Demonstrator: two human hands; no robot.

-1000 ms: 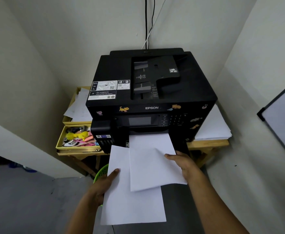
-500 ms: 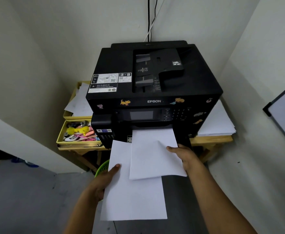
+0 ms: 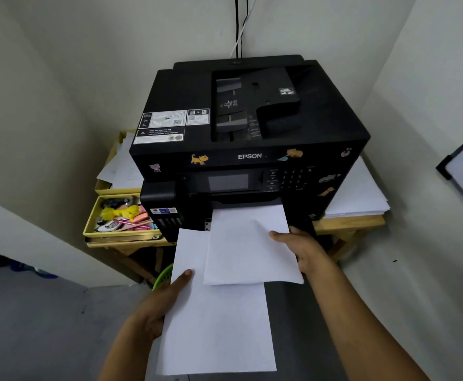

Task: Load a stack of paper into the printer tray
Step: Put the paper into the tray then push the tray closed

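Observation:
A black Epson printer [image 3: 252,127] stands on a wooden table in a corner. My left hand [image 3: 164,301] holds a white sheet of paper [image 3: 216,331] by its left edge, thumb on top, low in front of the printer. My right hand [image 3: 299,246] grips a second white sheet [image 3: 246,248] by its right edge. That sheet lies over the first one, and its far end reaches into the printer's front opening [image 3: 246,202]. The tray itself is hidden under the paper.
A yellow drawer organiser [image 3: 120,215] with pens and clips sits left of the printer, loose papers [image 3: 120,166] behind it. A paper stack [image 3: 359,193] lies on the table [image 3: 348,221] at the right. A green basket [image 3: 164,276] peeks out below. Walls close in on both sides.
The view has drawn closer to the printer. The upper sheet's far end has slid a little further toward the front opening. Both hands keep their hold.

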